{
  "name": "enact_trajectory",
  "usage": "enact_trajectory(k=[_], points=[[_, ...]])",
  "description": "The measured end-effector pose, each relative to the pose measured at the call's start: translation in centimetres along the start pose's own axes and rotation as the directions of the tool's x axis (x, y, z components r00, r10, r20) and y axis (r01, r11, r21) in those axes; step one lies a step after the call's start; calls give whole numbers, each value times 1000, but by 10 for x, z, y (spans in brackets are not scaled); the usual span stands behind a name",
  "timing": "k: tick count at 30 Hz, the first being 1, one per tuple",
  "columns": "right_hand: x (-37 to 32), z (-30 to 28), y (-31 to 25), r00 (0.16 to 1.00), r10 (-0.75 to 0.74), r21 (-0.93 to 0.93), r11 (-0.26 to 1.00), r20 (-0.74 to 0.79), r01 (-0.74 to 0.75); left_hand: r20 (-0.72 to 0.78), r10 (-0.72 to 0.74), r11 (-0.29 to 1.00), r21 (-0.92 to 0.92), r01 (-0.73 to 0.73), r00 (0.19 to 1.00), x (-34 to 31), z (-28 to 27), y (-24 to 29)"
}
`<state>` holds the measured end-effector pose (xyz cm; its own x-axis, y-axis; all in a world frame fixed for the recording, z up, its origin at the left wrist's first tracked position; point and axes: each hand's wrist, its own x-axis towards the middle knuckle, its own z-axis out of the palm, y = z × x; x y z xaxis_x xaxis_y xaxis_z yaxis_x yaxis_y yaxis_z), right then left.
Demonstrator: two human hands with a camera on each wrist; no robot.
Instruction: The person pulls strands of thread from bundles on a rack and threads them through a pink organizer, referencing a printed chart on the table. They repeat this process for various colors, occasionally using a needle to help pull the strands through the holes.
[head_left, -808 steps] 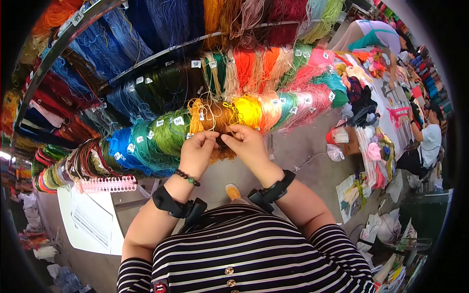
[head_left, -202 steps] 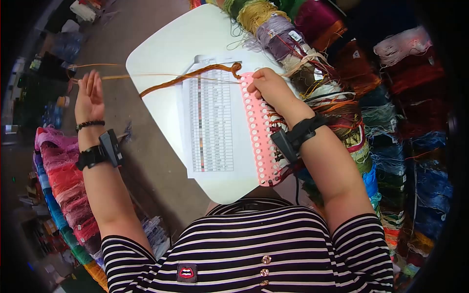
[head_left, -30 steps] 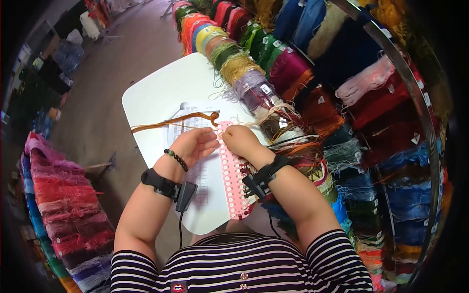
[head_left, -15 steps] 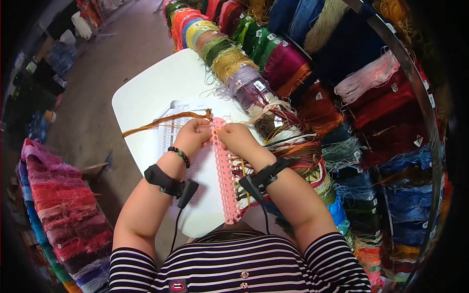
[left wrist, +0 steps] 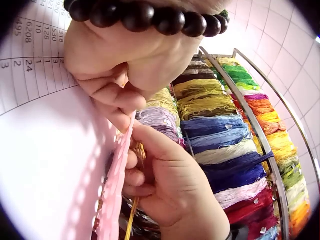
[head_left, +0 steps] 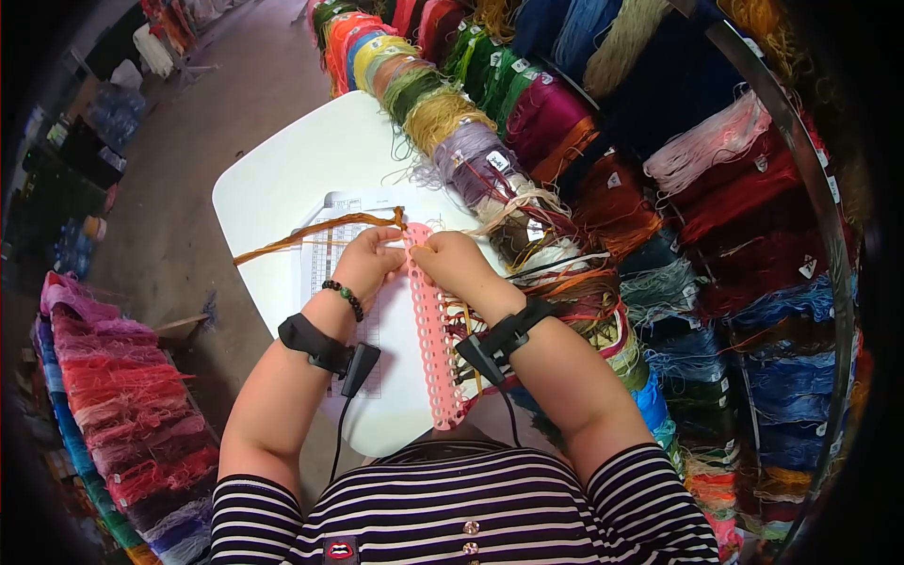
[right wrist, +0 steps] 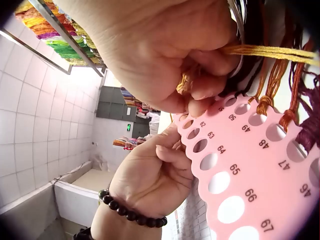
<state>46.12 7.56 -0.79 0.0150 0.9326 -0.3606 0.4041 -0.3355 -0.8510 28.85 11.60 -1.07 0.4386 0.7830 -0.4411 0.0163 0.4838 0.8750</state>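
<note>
A pink thread card (head_left: pixel 435 348) with numbered holes (right wrist: pixel 245 150) lies along the right side of the white tabletop. My right hand (head_left: pixel 454 261) grips its far end, and a bunched golden-yellow embroidery thread (right wrist: pixel 185 82) sits between its fingers. Strands of that thread (left wrist: pixel 132 215) hang down beside the card. On the card's other face is my left hand (head_left: pixel 367 259), fingers curled and fingertips right at the end holes, pinching a bit of the golden thread; its fingertips are partly hidden. Brown and dark threads (right wrist: pixel 272 90) are looped through other holes.
A brown-orange skein (head_left: pixel 315 229) lies across the printed chart (head_left: pixel 320 254) on the white tabletop (head_left: pixel 282 179). Racks of coloured thread hanks (head_left: pixel 471 155) press close along the right, their loose strands reaching the card. More hanks (head_left: pixel 132 395) hang at left.
Over the last second my left hand goes from open fingers beside the card to a pinch at its end. Earlier it was stretched far left with thread; before that, both hands worked at a rack.
</note>
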Motion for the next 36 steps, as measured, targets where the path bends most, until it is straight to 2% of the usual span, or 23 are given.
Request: enact_trajectory(k=[3,4,6,9,12,15,16,18,19,22,23,24,26,27,28,30,32,34,35,36], points=[[-5,2,-2,996,-9,-8,1000,-92,8,-8,71,995,72,-70,997,3,-2,-6],[-5,3,0,997,10,66,998,-72,-5,-37,133,965,233,-121,990,0,-3,-3],[-2,2,6,999,41,218,975,-30,-33,-62,266,819,541,-192,962,-8,-5,6],[0,4,10,999,46,221,974,-1,-45,-82,215,970,132,-203,973,-10,-16,4],[-6,3,5,997,75,221,972,6,-74,-7,39,961,-273,-39,999,-30,0,26],[-9,1,5,996,92,279,956,21,-94,23,68,969,-240,-61,997,-21,-1,17],[-8,1,6,995,94,304,948,30,-99,29,78,976,-208,-70,997,-20,1,15],[-2,-1,14,993,92,466,877,80,-118,40,95,986,-142,-89,995,-19,8,11],[-2,-3,12,991,86,541,831,105,-129,61,151,987,-68,-147,987,-15,8,4],[-7,-8,8,985,119,541,824,124,-168,244,157,975,118,-190,957,-8,1,-6],[-9,-7,5,989,82,492,861,121,-132,188,217,916,300,-266,958,-6,-1,-6],[-8,-3,7,993,70,441,891,94,-105,68,258,854,450,-260,964,-5,-9,-4],[-6,4,9,998,37,332,942,41,-49,-143,382,679,713,-173,913,-19,-19,22],[-8,3,9,997,51,297,953,51,-64,-198,294,874,452,-179,935,-23,-31,24],[-10,2,5,996,76,281,956,51,-87,-221,193,976,143,-164,956,-27,-44,27],[-13,1,0,991,129,247,959,47,-137,-278,155,987,2,-161,948,-54,-65,50],[-12,1,2,990,133,221,965,37,-138,-291,256,941,-142,-306,922,-66,-126,60],[-13,3,1,990,140,218,965,26,-142,-183,473,807,-303,-507,862,-87,-199,73],[-15,4,-1,989,144,229,963,17,-144,-433,457,766,-252,-591,777,-102,-204,81],[-16,4,-2,989,148,239,960,7,-145,-651,417,729,-177,-661,634,-117,-208,85]])
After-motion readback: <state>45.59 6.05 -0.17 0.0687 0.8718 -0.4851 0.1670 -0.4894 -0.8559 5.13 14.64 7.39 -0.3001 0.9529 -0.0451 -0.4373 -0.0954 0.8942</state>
